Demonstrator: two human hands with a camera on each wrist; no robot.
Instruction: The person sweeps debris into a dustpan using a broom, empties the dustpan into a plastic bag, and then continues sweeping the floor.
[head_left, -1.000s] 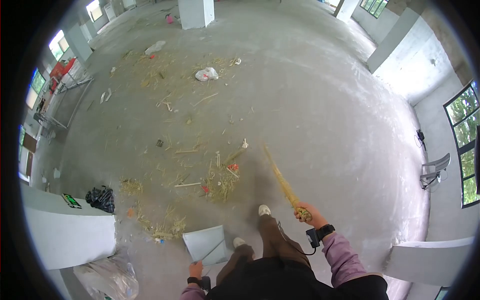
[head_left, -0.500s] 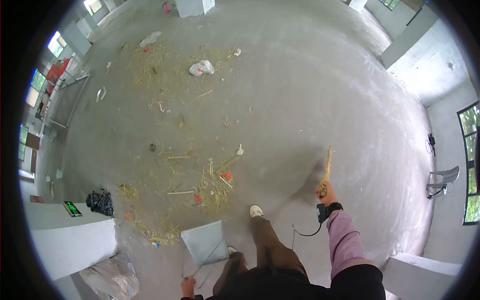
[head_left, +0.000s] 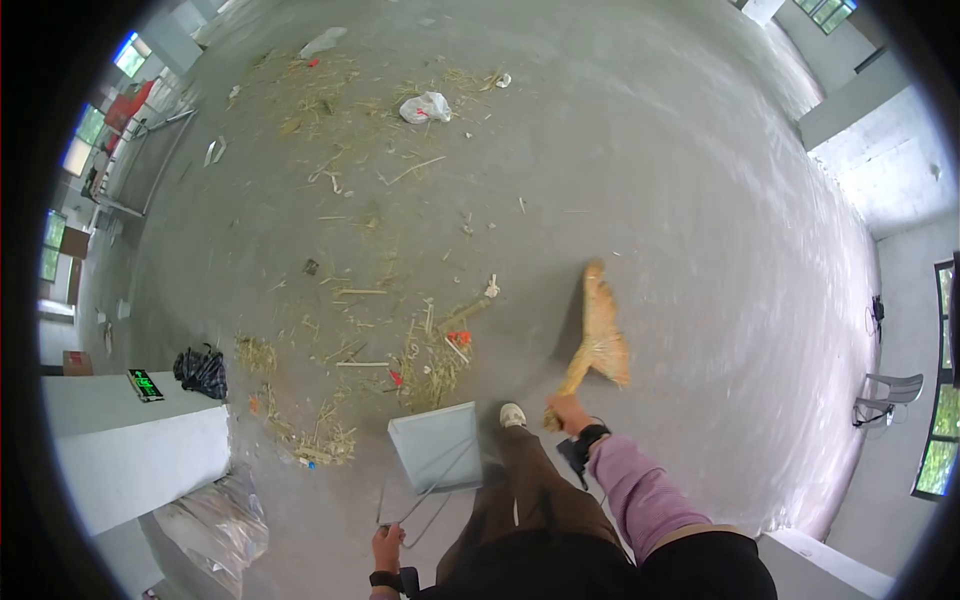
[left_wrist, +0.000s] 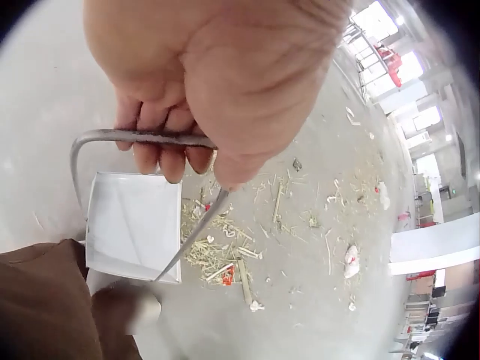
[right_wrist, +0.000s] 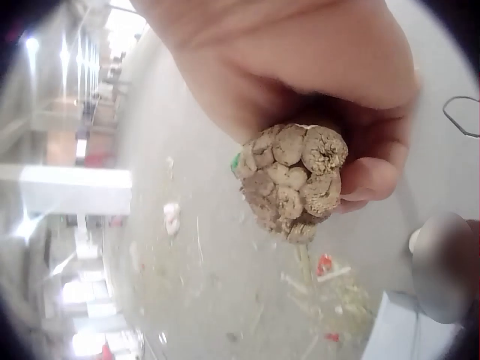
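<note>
My right hand [head_left: 569, 413] grips the bundled handle of a straw broom [head_left: 603, 325], whose head fans out over the floor right of the litter. In the right wrist view the fingers of my right hand [right_wrist: 322, 97] wrap round the handle's cut end [right_wrist: 289, 180]. My left hand [head_left: 387, 546] holds the bent wire handle of a pale grey dustpan [head_left: 435, 447] beside my feet. The left wrist view has my left hand [left_wrist: 217, 82] with its fingers curled over that wire [left_wrist: 150, 137], the dustpan's tray [left_wrist: 135, 221] below it.
Straw, sticks and red scraps [head_left: 430, 360] lie just beyond the dustpan. Farther off are a white plastic bag [head_left: 425, 107] and more straw. At the left stand a low wall [head_left: 150, 460] and a black bag [head_left: 201, 372]; at the right, a grey chair [head_left: 886, 397].
The broom has swung from pointing away to the right, then back left with its head spread into view. The dustpan has shifted a little right and forward with my left hand.
</note>
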